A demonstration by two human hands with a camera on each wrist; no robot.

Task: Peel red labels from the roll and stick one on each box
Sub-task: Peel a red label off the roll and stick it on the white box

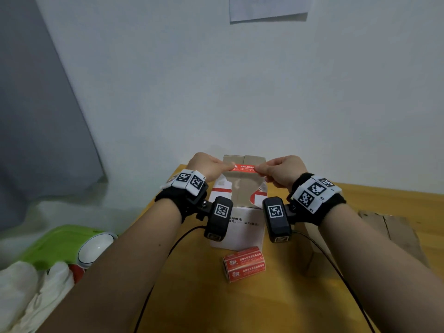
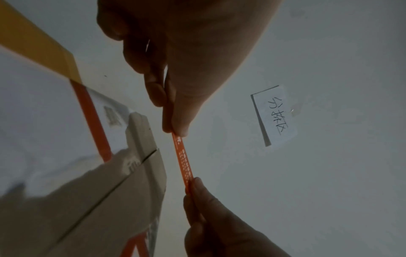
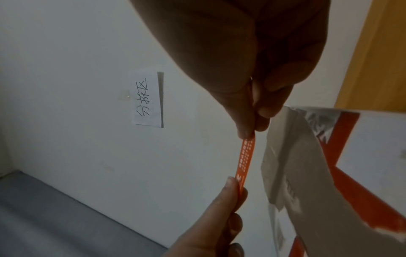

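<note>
Now each grip pinches one end of the red label (image 1: pixel 243 167), taut above the box (image 1: pixel 236 200) top's far edge.

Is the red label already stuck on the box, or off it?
Off: both wrist views show a gap between label and box.

A pale wall (image 1: pixel 240 80) fills most of the frame. A white paper note (image 1: pixel 268 7) hangs at the top centre. A grey curtain (image 1: pixel 36 104) covers the left side. A wooden table (image 1: pixel 384 203) occupies the lower right.
</note>
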